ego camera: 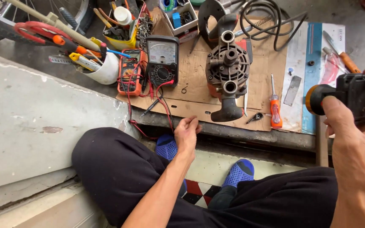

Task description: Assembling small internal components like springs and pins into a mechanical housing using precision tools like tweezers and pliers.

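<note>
Head view: we look down at our knees and a messy work spot on the ground. Our right hand (353,126) is up close to the camera. Its fingers are wrapped tight around a black power tool (347,98) with an orange ring on its nose, and the nose points left. Our left hand (187,131) hangs low, just by the edge of the step. Its fingers are curled in loosely and we see nothing in them. They are just beside the red and black test wires (165,107) that run down from the black meter (162,59). An orange meter (130,71) lies next to it.

In the middle, on a sheet of brown cardboard (191,80), stands the dark pump body (227,71) with round holes on its top. It is well apart from both hands. An orange screwdriver (275,107) lies to its right, and a white tub of tools (104,67) sits to the left.

To work well here, we think we should hold the tool steady and straight, keep the wires away from its nose, and put the free hand on the pump so it cannot wobble.
</note>
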